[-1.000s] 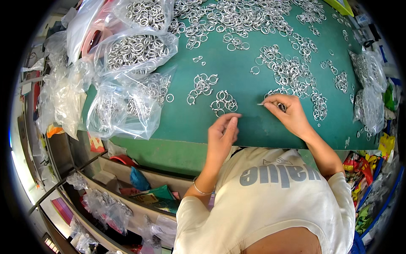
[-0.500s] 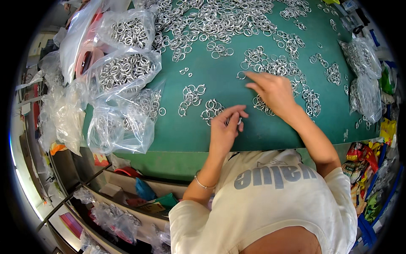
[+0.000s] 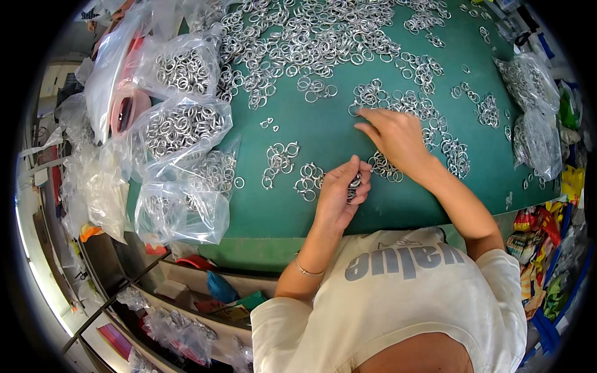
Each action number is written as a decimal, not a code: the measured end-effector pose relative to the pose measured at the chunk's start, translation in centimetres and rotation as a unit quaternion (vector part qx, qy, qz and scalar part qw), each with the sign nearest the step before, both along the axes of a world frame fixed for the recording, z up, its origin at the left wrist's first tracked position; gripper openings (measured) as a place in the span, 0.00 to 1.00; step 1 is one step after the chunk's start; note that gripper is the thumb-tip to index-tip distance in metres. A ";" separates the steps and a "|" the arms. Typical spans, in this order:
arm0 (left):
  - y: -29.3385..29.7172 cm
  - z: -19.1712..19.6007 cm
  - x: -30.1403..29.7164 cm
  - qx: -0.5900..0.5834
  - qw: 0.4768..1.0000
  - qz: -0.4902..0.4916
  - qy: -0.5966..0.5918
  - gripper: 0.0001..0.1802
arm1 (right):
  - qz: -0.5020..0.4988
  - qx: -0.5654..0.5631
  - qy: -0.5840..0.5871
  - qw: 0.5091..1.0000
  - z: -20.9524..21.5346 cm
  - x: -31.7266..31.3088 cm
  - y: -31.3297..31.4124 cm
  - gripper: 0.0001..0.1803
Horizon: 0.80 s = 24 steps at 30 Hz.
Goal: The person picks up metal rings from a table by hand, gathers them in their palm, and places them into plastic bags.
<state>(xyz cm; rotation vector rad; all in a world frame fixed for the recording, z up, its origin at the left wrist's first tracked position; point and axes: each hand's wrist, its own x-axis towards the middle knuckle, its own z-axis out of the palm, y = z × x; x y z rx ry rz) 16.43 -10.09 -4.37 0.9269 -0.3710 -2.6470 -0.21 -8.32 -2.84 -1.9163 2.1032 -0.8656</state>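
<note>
My left hand (image 3: 343, 189) is curled, palm turned up, around several silver metal rings (image 3: 354, 185) that show between its fingers. Just left of it lies a small group of rings (image 3: 308, 180) on the green table. My right hand (image 3: 398, 138) reaches in from the right, back upward. Its index fingertip touches a single ring (image 3: 353, 110) at the edge of a loose pile (image 3: 410, 104), while the thumb stands apart from that finger. More rings (image 3: 387, 169) lie under and beside the right wrist.
A large heap of rings (image 3: 311, 37) covers the far part of the table (image 3: 280, 217). Clear plastic bags of rings (image 3: 186, 127) stand along the left, others (image 3: 535, 140) at the right edge. Below the front edge, an open drawer (image 3: 186, 292) holds assorted items.
My left hand has turned palm up and closed further round the rings. The right hand stays near the pile, its index fingertip at a ring. The view has shifted slightly.
</note>
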 end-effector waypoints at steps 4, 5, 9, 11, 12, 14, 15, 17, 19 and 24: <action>0.0 1.6 -0.9 -0.056 0.995 0.005 -0.077 0.16 | -0.011 -0.004 0.021 1.000 -0.8 -0.3 -1.0 0.05; 0.1 1.6 -0.7 -0.061 0.994 0.019 -0.084 0.16 | -0.016 -0.003 -0.006 1.000 -0.4 -0.2 -0.7 0.05; -0.3 3.1 -1.5 -0.002 0.988 0.078 -0.135 0.17 | 0.060 0.139 -0.285 0.947 2.5 -0.2 2.1 0.06; -0.4 1.7 -1.1 -0.017 0.995 0.019 -0.098 0.17 | 0.091 0.199 -0.310 0.925 3.6 0.0 2.9 0.06; -0.3 1.3 -0.8 -0.030 0.997 -0.009 -0.070 0.17 | 0.056 0.137 -0.339 0.929 2.7 0.0 3.0 0.06; 0.1 1.2 -0.4 -0.009 0.999 -0.025 -0.030 0.14 | -0.042 0.154 -0.241 0.957 2.1 -1.4 3.3 0.07; 0.5 1.4 -0.5 -0.013 0.999 -0.020 -0.039 0.15 | -0.091 0.164 -0.191 0.963 2.0 -1.8 3.3 0.07; 1.1 1.7 -0.5 -0.021 0.998 -0.009 -0.056 0.16 | -0.042 0.032 -0.107 0.993 1.1 -1.5 3.7 0.08; 1.1 2.3 -0.4 0.023 0.996 0.003 -0.085 0.19 | 0.019 -0.066 -0.039 0.997 -0.2 -0.2 4.2 0.09; 1.5 1.7 1.0 -0.024 0.999 -0.014 -0.043 0.20 | 0.067 0.079 0.152 0.983 0.4 -2.8 8.1 0.18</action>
